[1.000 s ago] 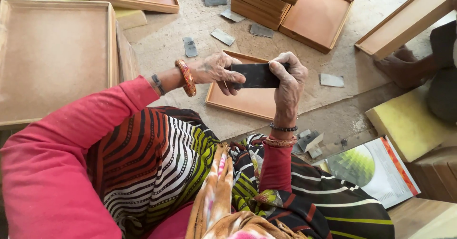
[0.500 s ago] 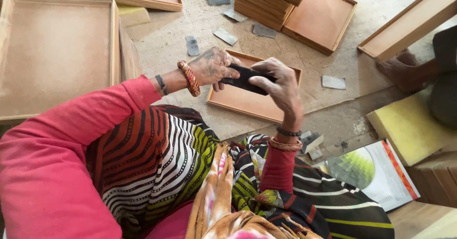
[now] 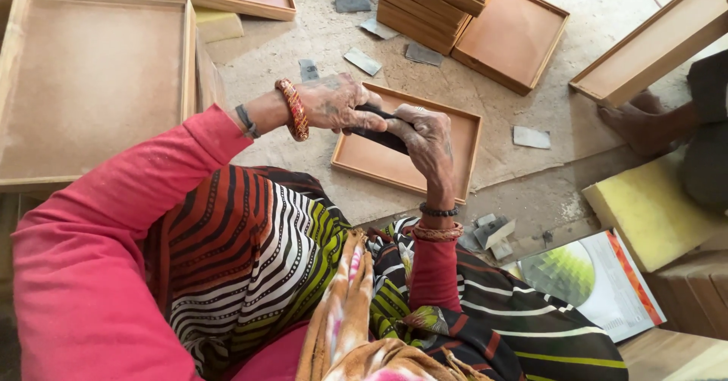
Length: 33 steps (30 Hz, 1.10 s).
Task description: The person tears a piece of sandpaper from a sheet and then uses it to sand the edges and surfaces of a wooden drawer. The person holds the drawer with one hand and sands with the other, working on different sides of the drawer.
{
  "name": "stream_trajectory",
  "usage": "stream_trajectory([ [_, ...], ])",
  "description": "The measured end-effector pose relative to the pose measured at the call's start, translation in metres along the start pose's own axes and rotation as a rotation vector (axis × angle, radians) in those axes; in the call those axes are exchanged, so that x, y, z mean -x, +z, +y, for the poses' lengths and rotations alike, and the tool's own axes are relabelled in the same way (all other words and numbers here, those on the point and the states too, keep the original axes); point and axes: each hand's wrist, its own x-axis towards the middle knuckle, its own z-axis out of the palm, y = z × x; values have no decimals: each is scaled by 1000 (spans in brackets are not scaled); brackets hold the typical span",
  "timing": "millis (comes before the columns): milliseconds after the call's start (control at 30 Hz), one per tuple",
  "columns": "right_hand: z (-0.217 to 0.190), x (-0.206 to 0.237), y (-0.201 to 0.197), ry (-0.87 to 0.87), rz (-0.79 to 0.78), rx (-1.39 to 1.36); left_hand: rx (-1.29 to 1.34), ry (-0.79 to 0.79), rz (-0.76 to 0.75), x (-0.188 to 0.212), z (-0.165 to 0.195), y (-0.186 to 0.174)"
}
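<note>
The floor [image 3: 531, 199] in front of me is covered by a worn, dusty mat [image 3: 334, 40]. Lying directly on it: a shallow wooden tray [image 3: 379, 165], a stack of trays [image 3: 436, 6], scattered grey sandpaper scraps [image 3: 531, 137] and a yellow foam block [image 3: 652, 210]. A large tray [image 3: 87, 78] rests at my left.

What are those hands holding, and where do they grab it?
A dark sheet, gripped at its two ends: left hand on one, right hand on the other.

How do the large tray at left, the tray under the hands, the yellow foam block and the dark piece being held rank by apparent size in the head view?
1. Large tray, though nearer the camera
2. Tray under the hands
3. Yellow foam block, partly cut off, so unsure against 2
4. Dark piece
</note>
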Motion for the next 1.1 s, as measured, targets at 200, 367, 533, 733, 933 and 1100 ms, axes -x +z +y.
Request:
stream_trajectory([
  [200, 7, -3, 11, -34, -52, 3, -252, 419, 248, -15, -29, 18],
  [367, 4, -4, 14, 29, -70, -81, -268, 265, 335, -19, -35, 25],
  [533, 8, -5, -3, -45, -183, -86, -276, 254, 345, -19, -45, 22],
  [733, 23, -5, -1, 150, -116, -229, -418, 460, 447, -17, -50, 11],
  [933, 25, -5, -1, 178, -17, -282, 144, 22, 161, 4, -23, -17],
  [1100, 20, -2, -6, 118, -16, -325, 437, -76, 101, 14, -15, -19],
])
